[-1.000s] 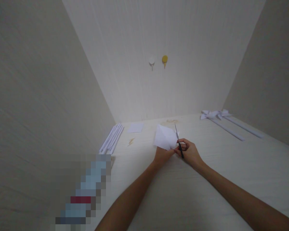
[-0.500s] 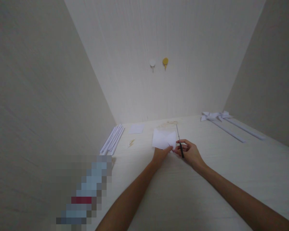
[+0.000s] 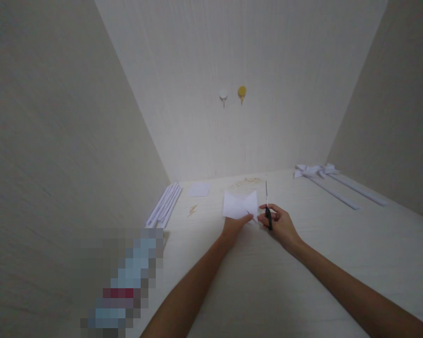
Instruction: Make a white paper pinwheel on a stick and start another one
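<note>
My left hand [image 3: 235, 225] pinches the near edge of a white folded paper sheet [image 3: 239, 205] that lies low over the pale table [image 3: 261, 277]. My right hand [image 3: 280, 224] grips black-handled scissors [image 3: 267, 206], blades together and pointing away from me, just right of the paper. The two hands are close together near the middle of the table.
A bundle of white paper strips [image 3: 164, 204] lies by the left wall, with a small white paper square [image 3: 199, 189] beside it. Two paper pinwheels on long sticks [image 3: 324, 176] rest at the far right. Two hooks [image 3: 232, 94] hang on the back wall. A blurred patch [image 3: 123, 281] sits at lower left.
The paper has come down from a raised, tilted pose to lie flatter. My right hand with the scissors has shifted slightly right, away from the paper's edge.
</note>
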`<act>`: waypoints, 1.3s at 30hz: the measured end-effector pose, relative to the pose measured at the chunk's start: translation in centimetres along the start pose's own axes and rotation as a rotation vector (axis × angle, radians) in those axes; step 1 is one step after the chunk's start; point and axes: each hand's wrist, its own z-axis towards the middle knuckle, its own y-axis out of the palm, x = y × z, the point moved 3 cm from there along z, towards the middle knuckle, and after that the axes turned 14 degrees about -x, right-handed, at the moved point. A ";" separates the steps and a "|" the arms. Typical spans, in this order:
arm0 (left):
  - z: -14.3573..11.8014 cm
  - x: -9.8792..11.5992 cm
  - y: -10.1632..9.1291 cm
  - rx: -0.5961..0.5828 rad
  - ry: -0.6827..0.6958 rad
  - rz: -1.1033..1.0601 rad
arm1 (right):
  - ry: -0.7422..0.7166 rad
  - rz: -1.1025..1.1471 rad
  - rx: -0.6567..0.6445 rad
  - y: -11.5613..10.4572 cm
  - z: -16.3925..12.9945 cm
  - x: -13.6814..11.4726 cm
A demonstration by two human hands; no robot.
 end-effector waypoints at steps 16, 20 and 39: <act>2.1 -1.8 -1.5 -0.110 0.098 -0.202 | -0.114 0.162 0.289 -1.5 0.3 -0.3; 1.9 -1.7 -1.4 -0.108 0.058 -0.028 | -0.131 0.257 0.351 -2.2 0.4 -0.3; 0.3 -0.6 0.5 -0.142 0.087 -0.108 | -0.051 0.148 0.150 0.2 0.0 -0.2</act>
